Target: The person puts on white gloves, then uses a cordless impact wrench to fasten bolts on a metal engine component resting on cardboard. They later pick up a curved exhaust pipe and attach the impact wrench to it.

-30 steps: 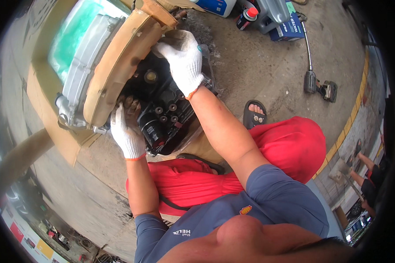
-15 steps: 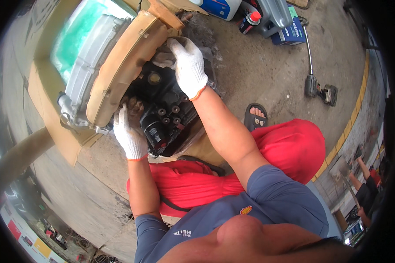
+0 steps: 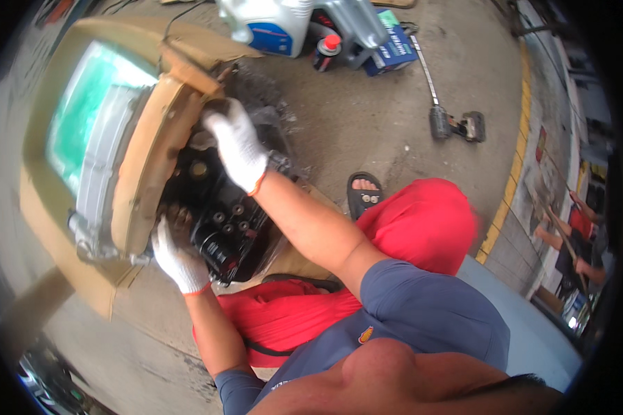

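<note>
A bare concrete floor [image 3: 367, 117] fills the view, seen from above by a crouching person in red trousers [image 3: 422, 228]. On it lies an opened cardboard box [image 3: 41, 200], flaps spread flat, apparently to serve as a clean mat; a grey metal part wrapped in green-tinted plastic [image 3: 90, 138] rests in it. Against the box's right edge sits a black, oily engine block [image 3: 221, 221], studded with bolts and tilted toward the person. The gloved right hand [image 3: 239, 149] lies curled over the block's upper end, fingers closed on its rim, seemingly steadying it. The gloved left hand [image 3: 178, 257] cups the lower left corner, closed against it from below, likely bearing weight. At the top stand a white jug with a blue label [image 3: 270, 24], a blue rectangular carton [image 3: 394, 48] and a small dark can with a red cap [image 3: 325, 52]. A long-handled tool [image 3: 450, 121] lies well apart.
</note>
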The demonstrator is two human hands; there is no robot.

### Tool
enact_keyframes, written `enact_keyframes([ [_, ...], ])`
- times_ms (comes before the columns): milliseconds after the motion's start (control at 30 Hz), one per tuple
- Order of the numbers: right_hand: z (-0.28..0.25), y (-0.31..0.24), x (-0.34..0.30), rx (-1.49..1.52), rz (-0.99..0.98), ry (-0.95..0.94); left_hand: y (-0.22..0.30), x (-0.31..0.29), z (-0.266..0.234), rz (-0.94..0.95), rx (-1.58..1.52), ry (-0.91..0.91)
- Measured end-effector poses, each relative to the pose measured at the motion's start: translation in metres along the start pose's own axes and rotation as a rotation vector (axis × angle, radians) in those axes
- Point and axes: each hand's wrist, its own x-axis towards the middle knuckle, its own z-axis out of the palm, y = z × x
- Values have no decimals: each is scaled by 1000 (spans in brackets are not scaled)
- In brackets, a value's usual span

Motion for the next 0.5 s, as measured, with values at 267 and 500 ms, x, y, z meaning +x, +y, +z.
enact_keyframes([
  [267, 8, -34, -7, 94, 217, 12, -5, 2, -4, 14, -46, 21],
  [500, 13, -29, -9, 162, 238, 1, 10, -4, 10, -66, 106, 170],
])
